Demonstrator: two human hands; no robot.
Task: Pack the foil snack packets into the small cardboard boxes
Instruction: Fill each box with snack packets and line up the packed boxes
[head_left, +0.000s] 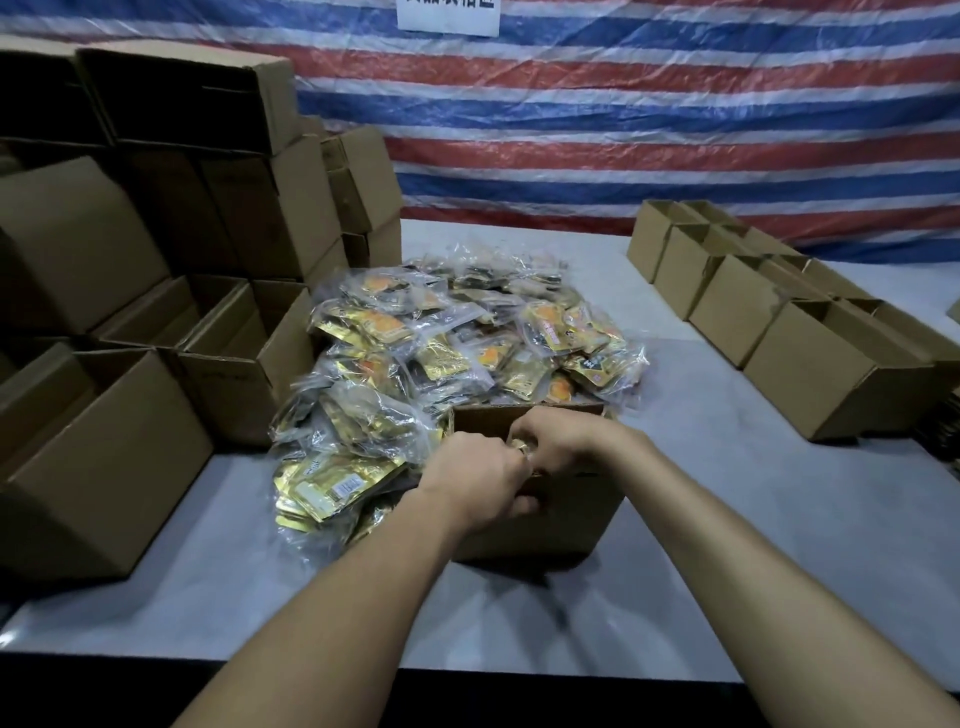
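Our left hand and right hand meet over the open small brown cardboard box on the pale grey counter. Our fingers curl round a shiny gold foil snack packet. The box mouth lies directly beneath, both hands equally near.

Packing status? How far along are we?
Done: closed boxes stacked at left, contents unseen. In hand: the left hand and right hand grip a packet over the open box in front. Left: a large pile of packets and a row of open boxes at right, so likely far from finished.
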